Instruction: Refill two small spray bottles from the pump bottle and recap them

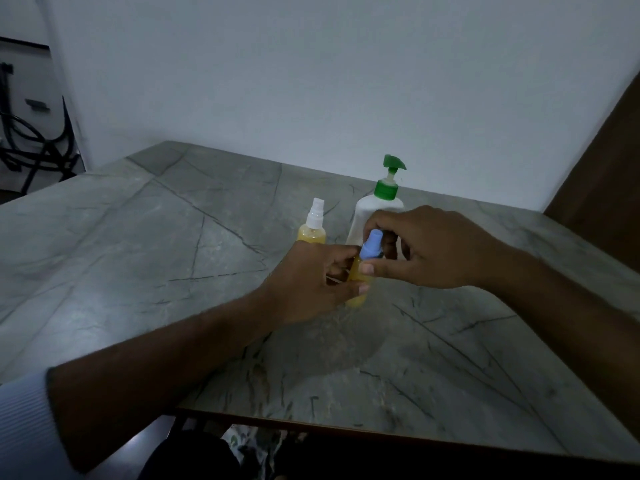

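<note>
small spray bottles: 2 (312,223) (358,282) | pump bottle: 1 (377,206) | hands: 2 (311,282) (433,247) | table: 1 (138,237), dim view

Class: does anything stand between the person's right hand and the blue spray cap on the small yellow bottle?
Nothing visible does. The right hand already pinches the blue spray cap, while the left hand grips the small yellow bottle.

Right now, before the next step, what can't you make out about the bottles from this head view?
- Small yellow spray bottle with blue cap: left hand covers its body, so fill level is hidden.
- Blue cap: right hand fingers wrap it; whether it's seated is unclear.
- White pump bottle with green pump: lower half hidden behind both hands.
</note>
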